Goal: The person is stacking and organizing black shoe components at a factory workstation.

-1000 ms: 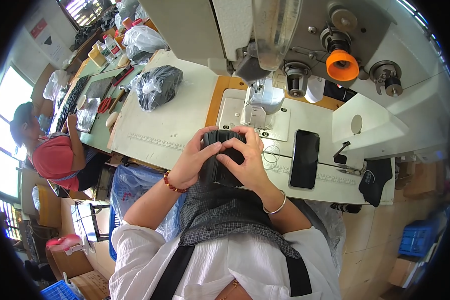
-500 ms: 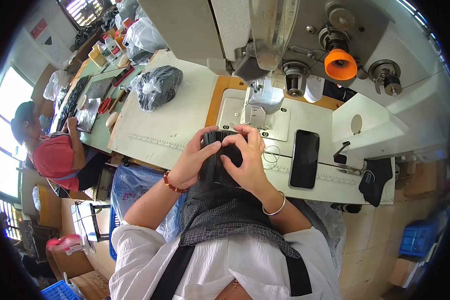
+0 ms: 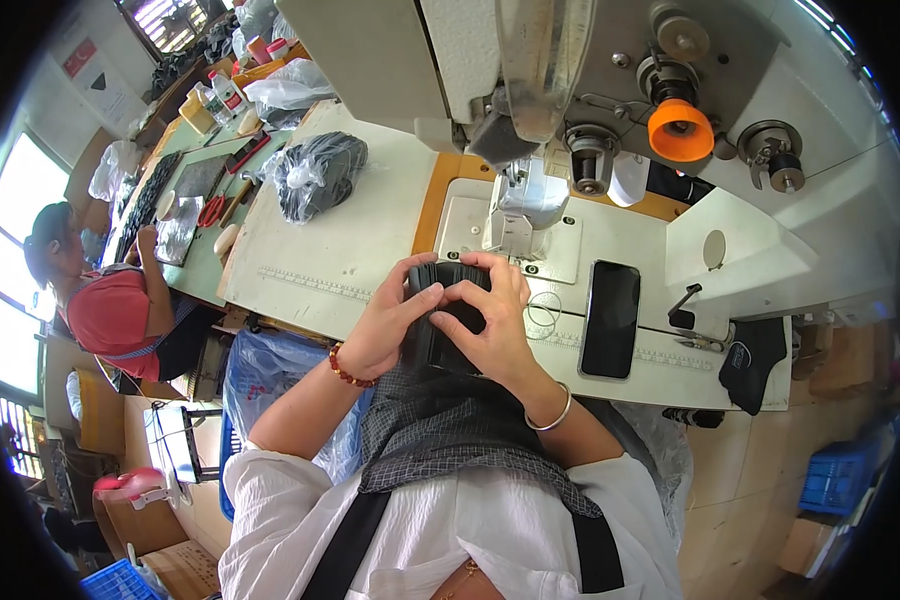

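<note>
A stack of thin, flat black pieces (image 3: 434, 345) sits between my hands, over the near edge of the sewing table and my checked apron. My left hand (image 3: 382, 318) grips its left side, thumb on top and fingers round the far left corner. From the right, my right hand (image 3: 498, 325) clasps the stack, with fingers curled over its far end and the thumb lying across its upper face. Layered edges show along the stack's left part; its underside is hidden. Just beyond my hands stands the needle area of the sewing machine (image 3: 515, 232).
A black phone (image 3: 610, 320), a clear ring-shaped coil (image 3: 542, 315) and a black cloth piece (image 3: 753, 365) lie to the right. At left is a plastic-wrapped dark bundle (image 3: 320, 175). A co-worker in red (image 3: 120, 310) sits at a green table with red-handled scissors (image 3: 211, 211).
My right thumb has slid a little to the left over the stack, and the right fingers have shifted slightly. The co-worker's hand has risen a bit. A plastic bag at the back looks lower.
</note>
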The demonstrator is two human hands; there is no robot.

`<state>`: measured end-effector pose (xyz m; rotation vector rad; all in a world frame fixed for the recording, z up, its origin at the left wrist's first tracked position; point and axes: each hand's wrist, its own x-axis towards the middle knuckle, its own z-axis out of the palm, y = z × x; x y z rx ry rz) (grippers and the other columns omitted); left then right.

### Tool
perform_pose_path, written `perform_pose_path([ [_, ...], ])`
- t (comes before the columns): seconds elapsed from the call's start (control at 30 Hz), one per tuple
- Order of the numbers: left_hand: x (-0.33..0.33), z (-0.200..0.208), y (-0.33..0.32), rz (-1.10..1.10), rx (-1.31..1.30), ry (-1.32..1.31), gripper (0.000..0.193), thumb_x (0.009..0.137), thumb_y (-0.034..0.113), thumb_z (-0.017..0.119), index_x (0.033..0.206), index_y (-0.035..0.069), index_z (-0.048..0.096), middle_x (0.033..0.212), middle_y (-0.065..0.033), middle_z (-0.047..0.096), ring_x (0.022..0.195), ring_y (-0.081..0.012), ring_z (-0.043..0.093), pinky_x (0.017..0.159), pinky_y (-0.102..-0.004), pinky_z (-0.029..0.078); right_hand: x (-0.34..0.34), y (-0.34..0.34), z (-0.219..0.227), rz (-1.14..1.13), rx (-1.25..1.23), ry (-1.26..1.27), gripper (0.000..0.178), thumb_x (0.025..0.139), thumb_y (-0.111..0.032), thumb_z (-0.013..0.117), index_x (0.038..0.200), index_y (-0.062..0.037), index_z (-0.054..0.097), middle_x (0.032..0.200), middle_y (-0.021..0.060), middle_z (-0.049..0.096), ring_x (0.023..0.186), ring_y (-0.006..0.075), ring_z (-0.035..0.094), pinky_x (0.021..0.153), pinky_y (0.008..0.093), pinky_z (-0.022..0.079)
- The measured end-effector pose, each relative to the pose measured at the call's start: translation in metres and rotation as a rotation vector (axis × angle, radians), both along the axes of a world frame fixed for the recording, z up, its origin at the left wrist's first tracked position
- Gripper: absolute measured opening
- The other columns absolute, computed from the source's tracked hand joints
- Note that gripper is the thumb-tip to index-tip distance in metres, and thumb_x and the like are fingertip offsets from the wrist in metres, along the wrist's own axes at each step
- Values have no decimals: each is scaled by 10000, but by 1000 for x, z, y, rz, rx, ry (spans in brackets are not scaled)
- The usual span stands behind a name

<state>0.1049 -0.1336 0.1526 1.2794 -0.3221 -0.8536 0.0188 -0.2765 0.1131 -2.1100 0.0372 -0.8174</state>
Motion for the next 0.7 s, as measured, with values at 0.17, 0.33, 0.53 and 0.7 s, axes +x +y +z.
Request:
perform_pose_path([
  [0.17,2,-4,1,9,10,-6,495,990,164,577,1410,17,362,1064,-95,628,1001,-127,603,879,-280,504,0,-1,-1,16,1,-3,222,730,-266,813,876,-146,697,1234,103,500,1201,302,423,1019,497,228],
  [0.33,3,-5,1,9,15,-13,494,992,171,573,1409,13,360,1064,-95,631,1000,-128,605,885,-285,506,0,-2,0,20,1,6,211,729,-237,810,881,-144,695,1241,104,502,1204,302,424,1022,493,228],
  [0.53,4,-6,0,5,4,5,489,993,179,569,1405,12,365,1104,-95,603,1029,-129,590,898,-285,506,-1,-2,0,19,-10,11,190,728,-177,789,886,-148,687,1254,110,499,1202,308,423,1026,493,229],
  [0.7,3,-3,0,5,-6,18,487,996,184,565,1403,8,365,1120,-90,585,1040,-132,583,901,-286,504,-3,4,7,-36,14,-14,180,726,-120,762,885,-152,685,1254,113,498,1200,313,424,1039,514,221],
])
